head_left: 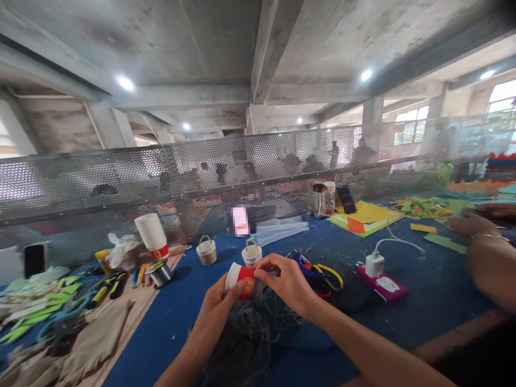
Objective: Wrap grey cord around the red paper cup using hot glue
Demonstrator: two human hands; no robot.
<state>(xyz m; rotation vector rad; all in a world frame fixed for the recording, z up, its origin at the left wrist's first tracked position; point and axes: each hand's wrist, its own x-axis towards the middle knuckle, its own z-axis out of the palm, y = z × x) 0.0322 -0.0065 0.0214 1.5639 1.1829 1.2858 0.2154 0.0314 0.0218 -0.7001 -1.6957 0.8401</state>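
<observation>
A red and white paper cup (pixel 246 282) lies on its side in the grip of my left hand (pixel 215 303), its white rim toward the left. My right hand (pixel 284 279) is closed in a pinch at the cup's other end; what its fingertips hold is too small to make out. Thin grey strands (pixel 278 317) loop below the hands, beside a dark tangled bundle (pixel 237 349). Beyond the cup stand two small tan and white buckets, a left one (pixel 207 252) and a right one (pixel 252 251), each with an arched handle.
Stacked paper cups (pixel 151 234) lean above a metal spool (pixel 161 274) on the left. Pliers (pixel 322 274) lie to the right, near a purple power strip (pixel 381 282) with a white charger. Another person's arm (pixel 489 258) reaches in at the right. A perforated metal screen (pixel 181 177) borders the table.
</observation>
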